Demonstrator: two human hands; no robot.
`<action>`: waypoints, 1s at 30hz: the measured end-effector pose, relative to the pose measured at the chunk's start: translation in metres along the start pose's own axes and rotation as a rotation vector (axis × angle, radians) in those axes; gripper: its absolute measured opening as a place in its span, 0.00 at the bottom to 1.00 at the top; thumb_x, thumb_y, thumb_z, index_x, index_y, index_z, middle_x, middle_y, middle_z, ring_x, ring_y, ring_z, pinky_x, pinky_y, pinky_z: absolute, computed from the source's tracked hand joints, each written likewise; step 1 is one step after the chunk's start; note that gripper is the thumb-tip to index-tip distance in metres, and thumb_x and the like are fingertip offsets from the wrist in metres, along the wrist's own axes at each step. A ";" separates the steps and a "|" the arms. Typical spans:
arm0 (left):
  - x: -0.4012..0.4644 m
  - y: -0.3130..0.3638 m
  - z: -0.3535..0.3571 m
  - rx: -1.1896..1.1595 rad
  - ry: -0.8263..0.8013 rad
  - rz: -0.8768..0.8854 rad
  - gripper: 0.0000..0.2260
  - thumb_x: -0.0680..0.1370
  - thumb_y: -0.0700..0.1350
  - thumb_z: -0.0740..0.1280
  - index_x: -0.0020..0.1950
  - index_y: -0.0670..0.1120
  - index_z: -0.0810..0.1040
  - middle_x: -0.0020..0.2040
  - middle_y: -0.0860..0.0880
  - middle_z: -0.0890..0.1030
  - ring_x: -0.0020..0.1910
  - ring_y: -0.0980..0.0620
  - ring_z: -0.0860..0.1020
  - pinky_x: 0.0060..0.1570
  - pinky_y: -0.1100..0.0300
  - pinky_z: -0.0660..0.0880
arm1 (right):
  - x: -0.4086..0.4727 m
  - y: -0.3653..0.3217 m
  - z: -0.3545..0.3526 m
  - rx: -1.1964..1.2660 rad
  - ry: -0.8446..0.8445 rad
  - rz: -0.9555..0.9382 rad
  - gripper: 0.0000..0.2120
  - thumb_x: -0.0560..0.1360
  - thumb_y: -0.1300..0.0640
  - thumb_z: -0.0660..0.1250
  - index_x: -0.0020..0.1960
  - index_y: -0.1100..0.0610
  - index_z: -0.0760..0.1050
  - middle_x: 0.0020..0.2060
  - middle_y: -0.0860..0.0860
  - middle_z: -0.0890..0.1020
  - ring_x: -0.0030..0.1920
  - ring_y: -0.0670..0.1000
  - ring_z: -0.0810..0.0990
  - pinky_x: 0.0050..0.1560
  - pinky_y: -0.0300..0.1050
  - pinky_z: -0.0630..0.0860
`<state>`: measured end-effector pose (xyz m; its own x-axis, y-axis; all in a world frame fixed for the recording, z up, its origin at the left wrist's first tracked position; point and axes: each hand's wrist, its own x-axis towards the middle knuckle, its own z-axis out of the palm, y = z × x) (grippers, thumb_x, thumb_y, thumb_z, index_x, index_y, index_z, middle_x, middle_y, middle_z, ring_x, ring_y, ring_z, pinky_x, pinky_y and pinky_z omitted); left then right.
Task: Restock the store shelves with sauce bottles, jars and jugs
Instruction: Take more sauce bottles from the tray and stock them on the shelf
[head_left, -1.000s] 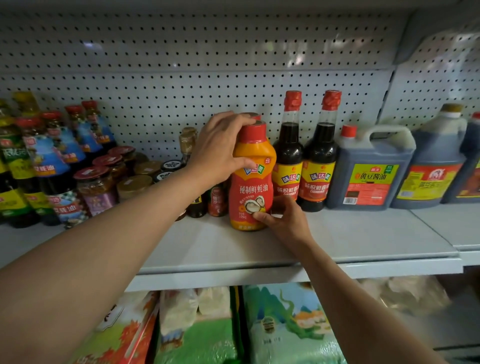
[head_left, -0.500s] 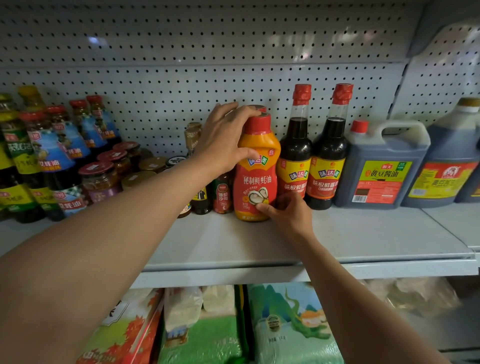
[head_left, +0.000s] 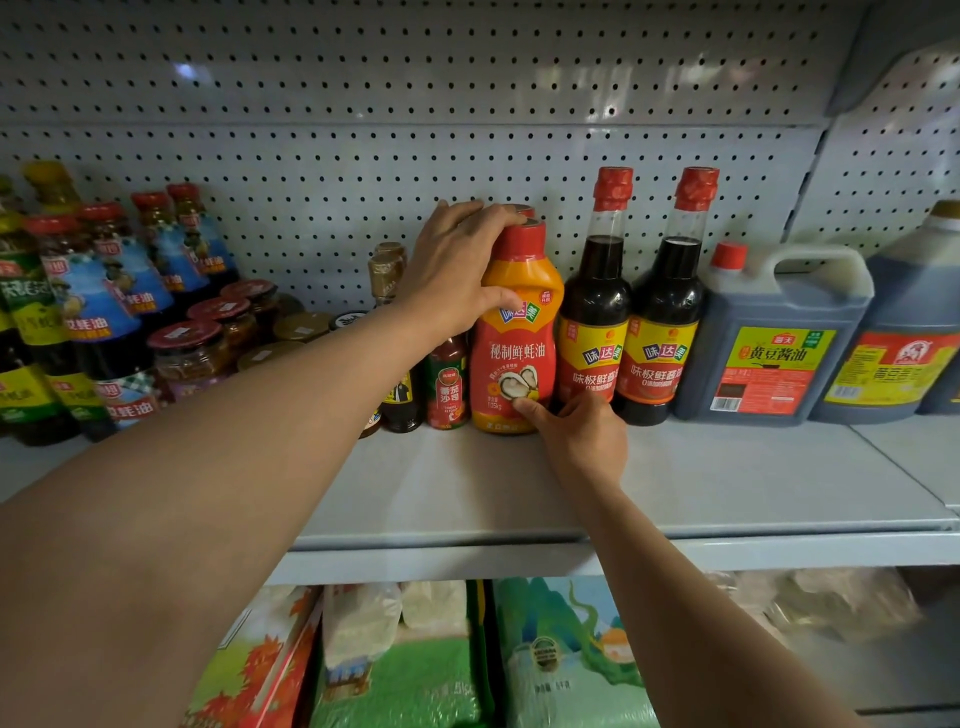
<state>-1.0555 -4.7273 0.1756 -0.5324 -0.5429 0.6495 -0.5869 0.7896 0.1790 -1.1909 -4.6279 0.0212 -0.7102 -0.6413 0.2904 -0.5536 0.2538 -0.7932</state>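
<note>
My left hand (head_left: 457, 270) curls round the red cap and shoulder of the orange-and-red plastic oyster sauce squeeze bottle (head_left: 519, 332), which stands upright on the grey metal shelf (head_left: 727, 483), touching the two dark glass soy sauce bottles with red caps (head_left: 631, 312) on its right. My right hand (head_left: 582, 436) pinches the bottle's lower label, thumb on front.

**Grey shop shelving, pegboard behind**

I see a pale grey perforated back panel (head_left: 363, 104) filling the upper frame, glare spots in its upper left. A grey metal shelf (head_left: 727, 493) crosses the middle. Lower right, under it, everything sits in dim shadow.
</note>
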 end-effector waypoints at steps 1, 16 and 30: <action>0.001 -0.001 0.001 0.004 -0.001 0.000 0.39 0.66 0.57 0.79 0.73 0.52 0.67 0.72 0.45 0.70 0.74 0.44 0.63 0.70 0.47 0.62 | 0.000 0.000 0.000 -0.006 0.005 -0.002 0.28 0.65 0.32 0.75 0.40 0.57 0.76 0.39 0.53 0.84 0.35 0.52 0.77 0.32 0.40 0.65; 0.001 0.000 0.005 0.024 0.041 0.040 0.39 0.65 0.55 0.80 0.73 0.49 0.68 0.71 0.45 0.72 0.73 0.44 0.65 0.73 0.44 0.59 | 0.001 -0.003 0.007 -0.034 0.038 0.050 0.27 0.65 0.30 0.73 0.43 0.54 0.78 0.43 0.54 0.85 0.36 0.53 0.78 0.38 0.44 0.71; -0.001 0.011 0.003 0.175 0.037 -0.014 0.41 0.67 0.57 0.78 0.76 0.55 0.62 0.79 0.48 0.63 0.79 0.42 0.55 0.75 0.45 0.45 | -0.007 -0.008 -0.005 -0.031 -0.067 0.052 0.23 0.69 0.33 0.72 0.40 0.52 0.72 0.41 0.52 0.83 0.35 0.50 0.74 0.34 0.42 0.66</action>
<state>-1.0638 -4.7188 0.1744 -0.5030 -0.5398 0.6750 -0.6929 0.7187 0.0584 -1.1840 -4.6217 0.0286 -0.7081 -0.6735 0.2121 -0.5306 0.3094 -0.7891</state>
